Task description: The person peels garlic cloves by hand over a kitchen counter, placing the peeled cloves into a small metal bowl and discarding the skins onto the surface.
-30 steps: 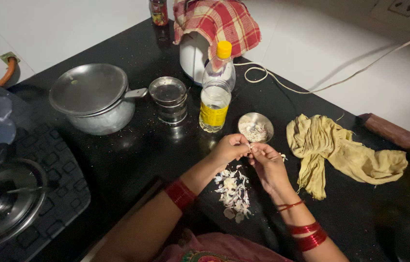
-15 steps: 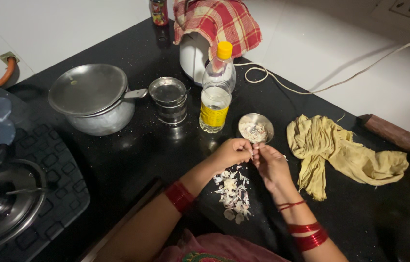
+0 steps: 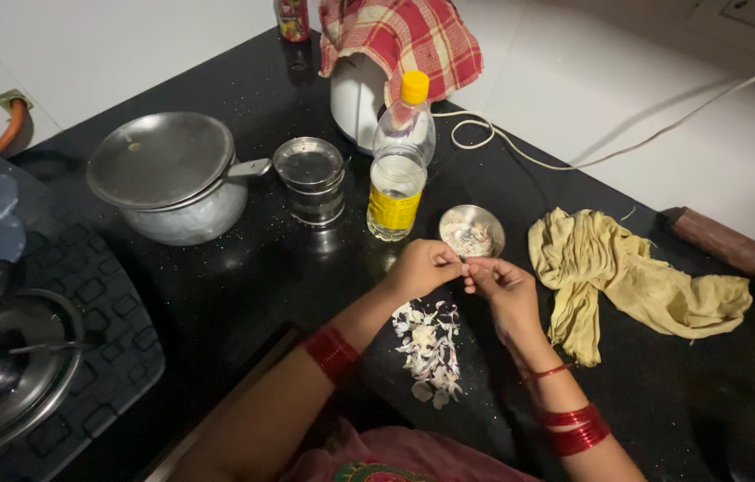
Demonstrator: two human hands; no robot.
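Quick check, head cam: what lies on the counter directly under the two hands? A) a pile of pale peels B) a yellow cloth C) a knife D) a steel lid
A: a pile of pale peels sits on the black counter just below the left hand and right hand, whose fingertips meet over it; the yellow cloth lies off to the side.

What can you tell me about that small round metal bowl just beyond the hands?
The small metal bowl is round, shallow and shiny, like steel. It stands upright on the black counter, right of the clear bottle with a yellow cap and left of the crumpled yellow cloth. Inside lies a small heap of pale bits, too small to identify. The two hands meet just in front of its near rim; whether they touch it is unclear.
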